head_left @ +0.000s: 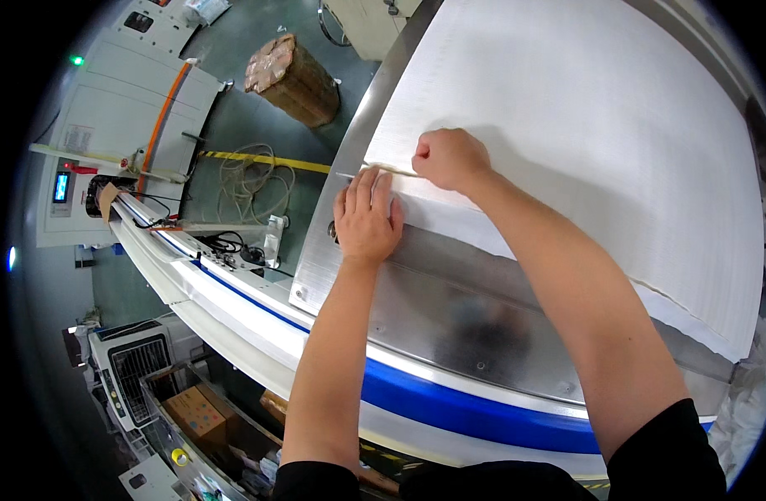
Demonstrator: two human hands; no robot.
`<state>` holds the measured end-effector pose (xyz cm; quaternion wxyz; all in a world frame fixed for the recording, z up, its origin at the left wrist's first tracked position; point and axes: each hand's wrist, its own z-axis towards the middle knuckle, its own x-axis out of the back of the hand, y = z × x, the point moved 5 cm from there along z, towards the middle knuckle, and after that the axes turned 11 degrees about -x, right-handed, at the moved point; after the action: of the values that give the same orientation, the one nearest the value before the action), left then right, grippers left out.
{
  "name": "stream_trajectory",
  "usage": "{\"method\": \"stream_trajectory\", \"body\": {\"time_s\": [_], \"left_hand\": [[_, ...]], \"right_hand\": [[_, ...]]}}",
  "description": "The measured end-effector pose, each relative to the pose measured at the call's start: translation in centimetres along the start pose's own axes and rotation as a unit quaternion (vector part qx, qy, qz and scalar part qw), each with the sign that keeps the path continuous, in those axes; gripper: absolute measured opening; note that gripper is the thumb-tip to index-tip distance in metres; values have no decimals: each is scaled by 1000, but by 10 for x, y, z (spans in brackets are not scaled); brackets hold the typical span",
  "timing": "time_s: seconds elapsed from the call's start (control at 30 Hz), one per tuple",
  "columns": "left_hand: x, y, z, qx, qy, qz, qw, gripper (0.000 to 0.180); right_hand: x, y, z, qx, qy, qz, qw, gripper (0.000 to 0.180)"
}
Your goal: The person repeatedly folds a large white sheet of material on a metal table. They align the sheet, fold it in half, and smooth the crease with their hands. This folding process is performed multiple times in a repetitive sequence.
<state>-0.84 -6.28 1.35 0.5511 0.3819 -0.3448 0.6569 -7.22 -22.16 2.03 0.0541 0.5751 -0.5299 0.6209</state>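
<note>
A broad white sheet of material (600, 108) lies over a metal table (475, 317). Along its near edge runs a thin tan cord (395, 171), which also shows farther right, near the sheet's right corner. My left hand (366, 219) rests at the sheet's left corner, fingers stretched and slightly apart, with the fingertips by the end of the cord. Just right of it, my right hand (454, 159) is closed in a fist at the cord, which leads in under the curled fingers. What lies inside the fist is hidden.
A blue and white rail (475, 413) runs along the table's front. To the left stand a white machine (116, 108), a coiled hose (253, 179) and a wrapped brown bundle (295, 79) on the floor. An open bin (207, 417) holds cardboard boxes. Clear plastic (748, 392) hangs at right.
</note>
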Motion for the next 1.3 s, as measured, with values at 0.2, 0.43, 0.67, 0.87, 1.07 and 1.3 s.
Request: {"method": "stream_trajectory", "body": {"time_s": [0.2, 0.43, 0.67, 0.87, 1.07, 1.3], "left_hand": [[22, -5, 7, -119, -93, -10, 988, 31], [20, -11, 11, -121, -325, 47, 937, 44], [-25, 25, 48, -136, -490, 184, 841, 38], [-53, -3, 42, 4, -432, 185, 883, 17], [-56, -7, 39, 9, -388, 169, 906, 24], [-51, -38, 26, 8, -337, 91, 937, 28]], "right_hand": [[19, 25, -99, 82, 92, 11, 992, 26], [119, 242, -245, -70, 252, -211, 942, 33], [268, 486, -401, -299, 225, -332, 866, 55], [347, 622, -475, -476, 103, -345, 803, 69], [396, 724, -534, -517, -57, -423, 742, 51], [417, 781, -572, -496, 7, -406, 767, 26]]}}
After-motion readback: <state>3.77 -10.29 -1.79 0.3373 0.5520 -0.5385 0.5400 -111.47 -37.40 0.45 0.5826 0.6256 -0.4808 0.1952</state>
